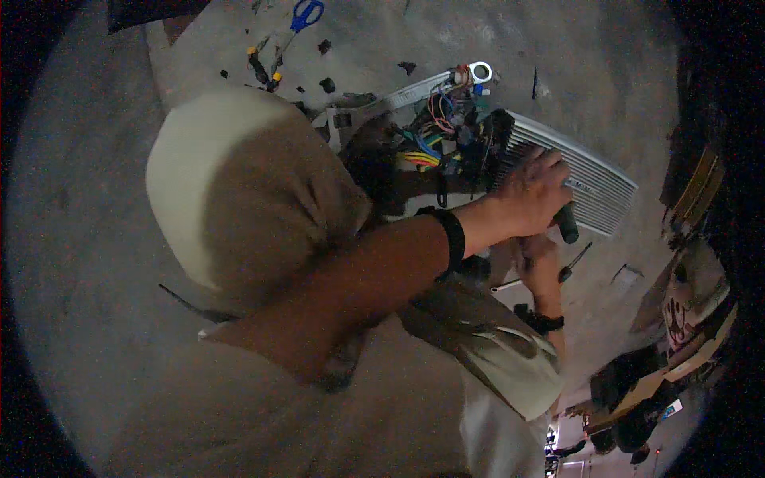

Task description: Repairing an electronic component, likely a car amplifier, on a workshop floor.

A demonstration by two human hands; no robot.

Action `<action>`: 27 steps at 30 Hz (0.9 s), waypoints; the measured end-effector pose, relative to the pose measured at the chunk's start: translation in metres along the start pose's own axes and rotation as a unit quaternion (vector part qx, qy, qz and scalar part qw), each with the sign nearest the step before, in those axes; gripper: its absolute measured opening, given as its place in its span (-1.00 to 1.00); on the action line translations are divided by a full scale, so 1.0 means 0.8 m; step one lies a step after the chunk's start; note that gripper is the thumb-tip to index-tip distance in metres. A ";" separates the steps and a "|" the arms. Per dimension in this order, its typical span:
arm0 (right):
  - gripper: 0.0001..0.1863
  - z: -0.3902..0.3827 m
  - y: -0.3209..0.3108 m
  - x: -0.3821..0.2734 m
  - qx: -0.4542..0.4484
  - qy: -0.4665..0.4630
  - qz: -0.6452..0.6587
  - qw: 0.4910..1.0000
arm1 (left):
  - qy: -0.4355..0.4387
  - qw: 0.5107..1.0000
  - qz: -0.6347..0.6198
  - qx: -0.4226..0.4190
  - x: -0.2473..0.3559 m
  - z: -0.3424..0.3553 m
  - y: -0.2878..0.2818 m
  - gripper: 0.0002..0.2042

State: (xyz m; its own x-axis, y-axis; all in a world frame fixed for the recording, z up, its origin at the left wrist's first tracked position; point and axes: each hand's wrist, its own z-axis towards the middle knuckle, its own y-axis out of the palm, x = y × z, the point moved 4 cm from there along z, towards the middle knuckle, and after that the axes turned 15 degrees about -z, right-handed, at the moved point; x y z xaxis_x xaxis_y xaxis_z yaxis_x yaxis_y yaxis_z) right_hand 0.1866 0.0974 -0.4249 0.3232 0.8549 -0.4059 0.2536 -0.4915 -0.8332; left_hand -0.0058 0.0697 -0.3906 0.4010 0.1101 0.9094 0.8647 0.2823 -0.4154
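Observation:
My left hand (532,191), with a black band at the wrist, lies over the near side of a silver ribbed metal housing (598,191). Its fingers are curled round a black-handled tool (567,225); the tool's working end is hidden. Just below, my right hand (539,259) looks curled beside the left wrist, and whatever it grips cannot be made out. A thin metal rod (506,285) shows near it. Against the housing's left end sits a tangle of coloured wires and connectors (434,131). Behind the wires lies a long silver bar with a ring end (480,73).
Blue-handled scissors (306,14), yellow-and-black pliers (263,68) and dark scraps (327,84) lie on the grey floor at the far left. A thin screwdriver (575,263) lies right of my hands. Cardboard boxes (701,342) stand at the right. My bent knee (255,191) fills the left.

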 end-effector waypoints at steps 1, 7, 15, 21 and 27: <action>-0.67 0.010 0.010 -0.024 -0.002 -0.039 0.006 0.999 | 0.015 1.000 0.024 0.012 -0.003 -0.001 0.003 -0.67; -0.67 0.048 0.105 -0.098 -0.152 -0.032 0.047 0.987 | -0.023 0.999 -0.021 -0.019 -0.017 0.012 0.010 -0.67; -0.70 0.090 0.112 -0.123 -0.123 -0.089 0.085 0.985 | 0.029 0.997 0.047 0.056 0.010 0.007 -0.035 -0.50; -0.72 0.094 0.110 -0.129 -0.098 -0.098 0.108 0.984 | 0.048 0.994 0.030 -0.097 0.010 0.001 -0.032 -0.50; -0.73 0.094 0.097 -0.139 -0.070 -0.113 0.119 0.984 | -0.028 0.961 0.136 -0.239 0.046 0.006 -0.019 -0.48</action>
State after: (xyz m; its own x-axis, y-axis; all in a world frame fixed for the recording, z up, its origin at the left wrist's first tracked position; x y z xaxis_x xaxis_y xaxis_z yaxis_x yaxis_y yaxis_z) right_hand 0.1016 -0.0236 -0.4730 0.1810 0.7206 -0.6693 0.3239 -0.6863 -0.6513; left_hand -0.0055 0.0738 -0.3511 0.6265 0.1735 0.7598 0.7757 -0.2336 -0.5862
